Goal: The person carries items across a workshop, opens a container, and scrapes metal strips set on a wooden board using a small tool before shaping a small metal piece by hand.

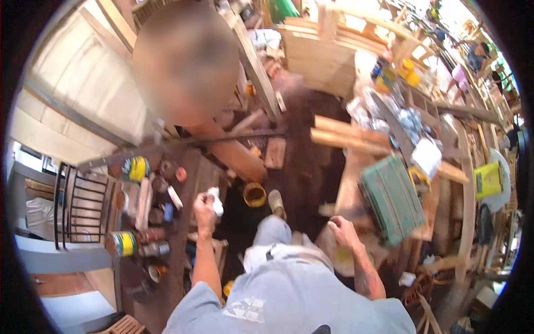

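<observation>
My left hand point(204, 207) is closed around a crumpled white cloth or paper point(215, 201), which sticks out on its right side. To its right, a yellow-rimmed container point(255, 195) sits on the dark ground near my shoe point(276, 201). My right hand point(343, 229) is raised with its fingers curled together; whatever they hold, if anything, is too small to make out. A green case point(392, 200) lies on boards just to the right of that hand.
Another person's arm point(239, 158) reaches in from the upper left. Cans point(123, 244) and bottles stand on the left. Wooden planks point(350, 135) jut out ahead, beside plastic bags point(409, 119). A person point(475, 58) is at the far upper right.
</observation>
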Motion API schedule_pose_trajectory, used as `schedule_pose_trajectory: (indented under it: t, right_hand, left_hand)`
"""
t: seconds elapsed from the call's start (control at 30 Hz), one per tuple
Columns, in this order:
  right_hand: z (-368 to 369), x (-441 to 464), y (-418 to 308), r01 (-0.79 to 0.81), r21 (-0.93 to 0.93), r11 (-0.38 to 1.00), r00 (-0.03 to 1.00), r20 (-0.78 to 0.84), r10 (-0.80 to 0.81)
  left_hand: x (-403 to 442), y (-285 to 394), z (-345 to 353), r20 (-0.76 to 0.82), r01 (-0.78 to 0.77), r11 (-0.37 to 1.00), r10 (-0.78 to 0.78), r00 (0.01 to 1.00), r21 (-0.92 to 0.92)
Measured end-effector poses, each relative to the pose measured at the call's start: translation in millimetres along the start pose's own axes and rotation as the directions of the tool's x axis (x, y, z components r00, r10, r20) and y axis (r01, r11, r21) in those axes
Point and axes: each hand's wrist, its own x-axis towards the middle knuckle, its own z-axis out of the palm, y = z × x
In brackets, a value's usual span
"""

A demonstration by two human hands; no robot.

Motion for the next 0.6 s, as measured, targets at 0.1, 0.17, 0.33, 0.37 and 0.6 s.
schedule_pose_trajectory:
  t: [0.1, 0.17, 0.33, 0.37, 0.6]
  right_hand:
    - [-13, 89, -72, 0.098, 0.042, 0.994, 0.993, -0.076, -0.094]
    - [-19, 145, -96, 0.190, -0.108, 0.976, 0.973, -0.115, -0.203]
    - [-68, 261, -172, 0.275, -0.227, 0.934, 0.941, -0.137, -0.311]
    - [-81, 287, -181, 0.320, -0.355, 0.878, 0.911, -0.141, -0.389]
    - [-157, 473, -301, 0.389, -0.310, 0.868, 0.839, -0.269, -0.472]
  left_hand:
    - [79, 8, 22, -0.016, -0.008, 1.000, 0.008, 1.000, 0.006]
    - [122, 33, 35, -0.043, -0.094, 0.994, 0.096, 0.994, 0.054]
    - [229, 41, 53, -0.107, -0.025, 0.999, 0.021, 0.994, -0.039]
    - [240, 48, 58, -0.115, -0.012, 0.998, 0.005, 0.993, -0.063]
    - [318, 70, 95, -0.120, 0.038, 0.999, -0.035, 0.992, 0.028]
